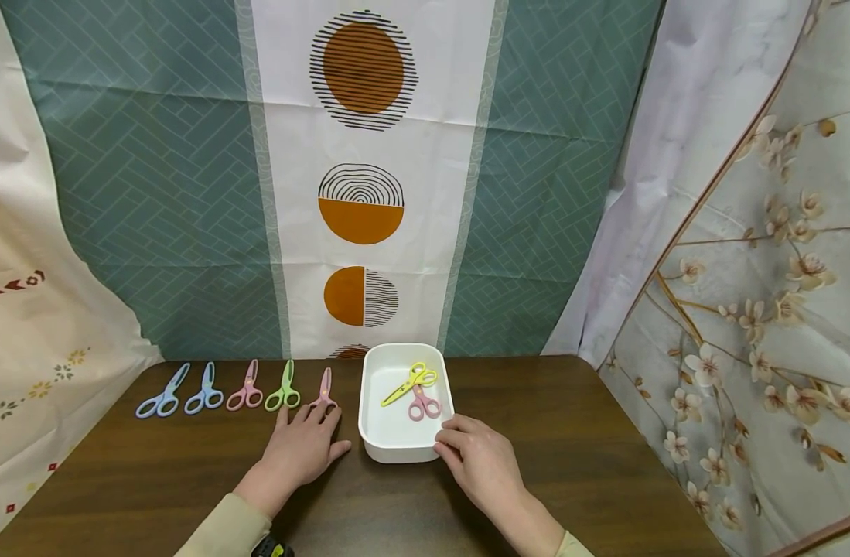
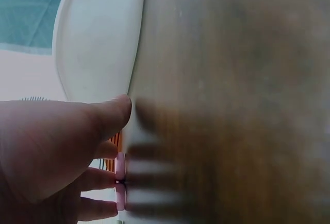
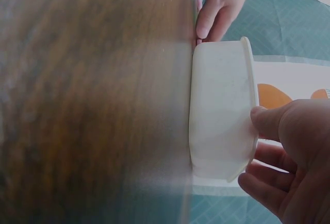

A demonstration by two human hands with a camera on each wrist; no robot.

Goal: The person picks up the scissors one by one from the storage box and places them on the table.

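Observation:
A white plastic bin (image 1: 405,454) stands on the table with yellow scissors (image 1: 397,392) lying across pink scissors (image 1: 425,406) inside it. My right hand (image 1: 486,464) grips the bin's near right corner, thumb at the front and fingers round the side, as the right wrist view also shows. To the left of the bin, my left hand (image 1: 301,449) reaches down with extended fingertips on the handles of another pair of pink scissors (image 1: 326,384). Those handles (image 2: 120,167) show under the fingers in the left wrist view; the hand partly hides them from above.
Left of that pair, a row along the table's back holds green scissors (image 1: 286,388), pink scissors (image 1: 247,388) and two blue pairs, the blue scissors (image 1: 206,391) and the far-left blue scissors (image 1: 165,398). Patterned cloth (image 1: 529,232) hangs behind the dark wooden table (image 1: 550,433).

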